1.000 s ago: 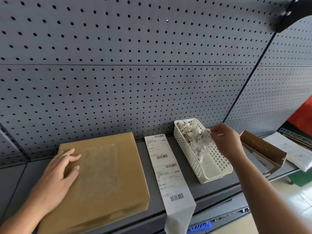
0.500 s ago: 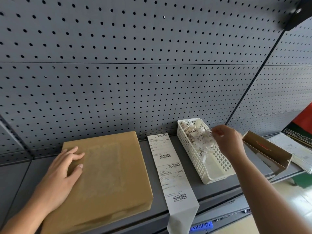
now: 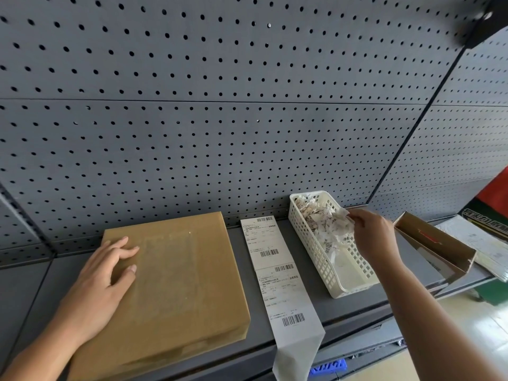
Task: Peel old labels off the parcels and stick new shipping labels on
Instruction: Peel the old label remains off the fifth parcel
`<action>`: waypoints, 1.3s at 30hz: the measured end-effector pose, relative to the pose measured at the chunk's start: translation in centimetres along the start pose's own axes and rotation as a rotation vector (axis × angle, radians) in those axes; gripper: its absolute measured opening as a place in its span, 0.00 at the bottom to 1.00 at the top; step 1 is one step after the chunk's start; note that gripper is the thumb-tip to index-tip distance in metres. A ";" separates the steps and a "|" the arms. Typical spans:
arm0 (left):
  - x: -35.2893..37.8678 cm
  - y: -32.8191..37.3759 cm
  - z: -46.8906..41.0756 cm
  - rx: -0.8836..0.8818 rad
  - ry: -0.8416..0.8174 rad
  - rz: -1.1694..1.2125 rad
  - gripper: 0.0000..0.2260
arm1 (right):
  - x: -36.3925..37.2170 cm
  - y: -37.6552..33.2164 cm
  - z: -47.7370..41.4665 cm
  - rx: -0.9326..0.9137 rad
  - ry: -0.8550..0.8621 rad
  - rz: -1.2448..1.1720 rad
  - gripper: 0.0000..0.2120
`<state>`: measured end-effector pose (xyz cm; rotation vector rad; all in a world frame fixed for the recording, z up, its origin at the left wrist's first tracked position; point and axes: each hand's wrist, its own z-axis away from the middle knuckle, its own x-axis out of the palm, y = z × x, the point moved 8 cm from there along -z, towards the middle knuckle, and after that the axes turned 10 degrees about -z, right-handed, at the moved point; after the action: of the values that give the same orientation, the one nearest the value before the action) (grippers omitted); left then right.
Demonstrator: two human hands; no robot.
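A flat brown parcel (image 3: pixel 176 284) lies on the grey shelf (image 3: pixel 277 350), with a pale rectangle of label residue on its top. My left hand (image 3: pixel 107 281) rests flat on the parcel's left side, fingers spread. A strip of new shipping labels (image 3: pixel 277 273) lies to the right of the parcel, its end hanging over the shelf's front edge. A white slotted basket (image 3: pixel 338 273) holds torn label scraps (image 3: pixel 324 218). My right hand (image 3: pixel 373 235) hovers over the basket's right rim, fingertips pinched at the scrap pile; whether a scrap is between them is unclear.
A grey pegboard wall (image 3: pixel 247 105) rises behind the shelf. An open cardboard box (image 3: pixel 434 246) lies to the right of the basket, with papers (image 3: pixel 483 243) beyond it. A red and green item (image 3: pixel 492 204) stands at the far right.
My right hand has moved slightly toward the scrap pile in the basket. My left hand stays flat on the parcel.
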<state>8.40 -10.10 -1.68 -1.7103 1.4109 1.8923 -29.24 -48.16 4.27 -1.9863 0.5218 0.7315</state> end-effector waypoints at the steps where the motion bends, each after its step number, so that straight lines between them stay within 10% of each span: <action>1: 0.0 0.0 0.0 0.000 -0.001 0.002 0.10 | 0.0 0.0 0.1 -0.005 0.002 0.008 0.14; 17: -0.1 0.1 0.0 -0.002 0.009 -0.003 0.12 | -1.6 -0.1 0.2 -0.020 -0.015 0.055 0.08; 39: -0.4 0.4 0.2 -0.008 0.007 0.009 0.13 | -0.9 3.7 1.8 0.406 -0.114 -0.328 0.08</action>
<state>8.10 -10.07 -1.18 -1.7188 1.4181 1.9015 -32.71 -48.32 1.92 -1.5877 0.2424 0.4850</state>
